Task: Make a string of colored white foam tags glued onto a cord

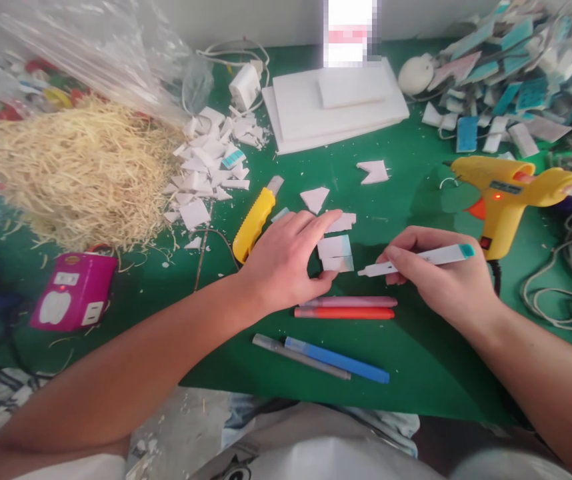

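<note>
My left hand (286, 257) rests on the table, its index finger on a small white foam piece (345, 222) and its thumb on the lower edge of a foam square (335, 253) split by a line across its middle. The square's right side is tinted pale teal. In my right hand (436, 273) is a white marker (446, 255) with a teal end, held like a pen. Its tip points left, just short of the square. Below my left hand lie a pink marker (351, 302) and a red marker (346, 313). A blue marker (339, 360) and a grey marker (301, 357) lie nearer me.
A yellow utility knife (256, 223) lies left of my hand, blade exposed. On the right stands a yellow glue gun (503, 200), its light lit. White foam sheets (336, 127) lie behind. Foam scraps (206, 160), straw (81, 167) and a magenta box (76, 291) occupy the left.
</note>
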### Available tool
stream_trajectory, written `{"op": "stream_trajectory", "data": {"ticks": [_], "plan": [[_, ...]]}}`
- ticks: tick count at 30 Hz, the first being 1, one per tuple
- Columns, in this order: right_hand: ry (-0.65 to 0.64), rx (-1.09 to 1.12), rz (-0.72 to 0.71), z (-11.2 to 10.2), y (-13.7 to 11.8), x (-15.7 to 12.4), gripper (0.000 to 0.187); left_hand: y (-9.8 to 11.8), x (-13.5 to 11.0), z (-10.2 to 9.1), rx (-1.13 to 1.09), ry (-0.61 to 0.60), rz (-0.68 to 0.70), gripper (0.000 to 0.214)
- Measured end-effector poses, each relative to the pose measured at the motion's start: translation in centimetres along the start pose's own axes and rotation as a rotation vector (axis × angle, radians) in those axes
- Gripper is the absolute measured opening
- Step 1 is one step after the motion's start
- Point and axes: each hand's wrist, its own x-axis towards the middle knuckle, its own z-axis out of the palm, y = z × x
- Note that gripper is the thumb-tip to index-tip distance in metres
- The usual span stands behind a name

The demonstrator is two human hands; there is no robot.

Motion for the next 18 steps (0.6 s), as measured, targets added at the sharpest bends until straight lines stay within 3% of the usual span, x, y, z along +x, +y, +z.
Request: {"op": "stream_trajectory", "data": {"ticks": [12, 18], "plan": [[0.056, 0.062, -0.004, 0.39, -0.29, 0.12, 0.018, -0.05, 0.06, -0.06, 0.001, 0.015, 0.019, 0.059], [0.112, 0.107, -0.021, 0.98, -0.20, 0.16, 0.005, -0.14, 0.06, -0.08, -0.022, -0.005, 0.010, 0.065]]}}
